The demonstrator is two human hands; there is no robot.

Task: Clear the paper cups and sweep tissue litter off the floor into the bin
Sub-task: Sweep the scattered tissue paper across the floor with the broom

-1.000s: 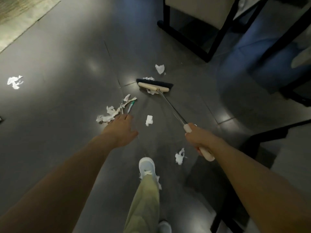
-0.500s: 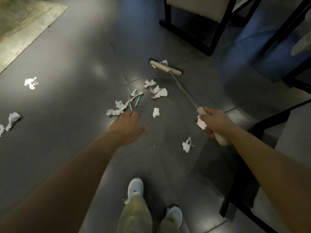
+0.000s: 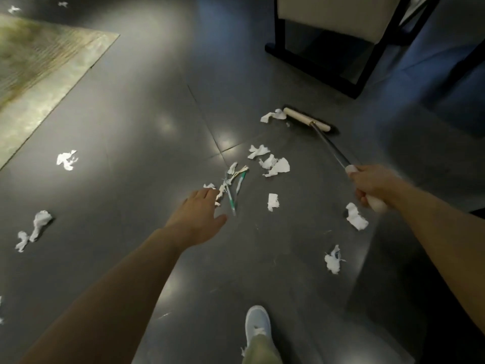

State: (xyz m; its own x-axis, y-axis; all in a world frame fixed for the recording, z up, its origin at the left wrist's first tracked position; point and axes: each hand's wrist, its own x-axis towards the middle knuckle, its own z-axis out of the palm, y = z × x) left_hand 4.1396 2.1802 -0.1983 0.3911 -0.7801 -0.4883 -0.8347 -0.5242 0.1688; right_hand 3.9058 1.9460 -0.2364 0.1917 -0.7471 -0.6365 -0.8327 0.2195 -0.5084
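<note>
Tissue (image 3: 277, 166) lies scattered on the dark floor (image 3: 131, 122) in my head view, thickest mid-scene, with more at the left near the rug (image 3: 39, 74). My right hand (image 3: 372, 183) grasps the broom (image 3: 305, 122) handle, its head down at the far right just beside a scrap. My left hand (image 3: 195, 216) hovers, fingers released.

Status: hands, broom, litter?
Right hand grips broom; left hand open beside tissue scraps. Its head down near chair, one scrap at its end. More scraps spread wide; no bin or cups in view.
</note>
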